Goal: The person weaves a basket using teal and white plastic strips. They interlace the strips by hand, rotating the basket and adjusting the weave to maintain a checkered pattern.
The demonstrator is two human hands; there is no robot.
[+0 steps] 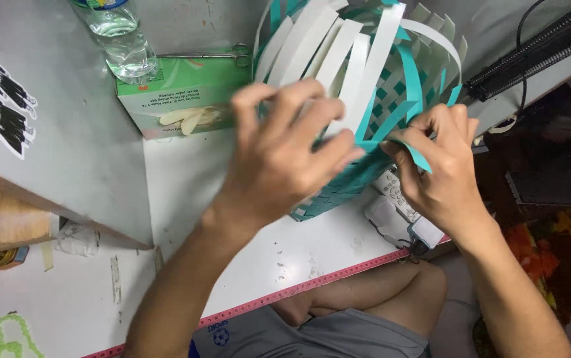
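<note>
Home craft corner: white worktable, half-woven strip basket, remote.

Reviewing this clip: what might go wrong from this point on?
The teal strip pinched in the right hand is bent at its end and may crease or tear. The left hand presses the half-woven basket, whose loose white strips could slip out. The water bottle stands nearby and could tip.

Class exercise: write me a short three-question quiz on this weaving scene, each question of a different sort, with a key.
1. True or false: both hands touch the woven basket.
2. Which colours are its strips? A red and black; B teal and white; C all yellow.
3. Fill in: the right hand pinches a loose ____ strip.

Key: 1 true, the left hand also rests on the basket. 2 B. 3 teal.
</note>
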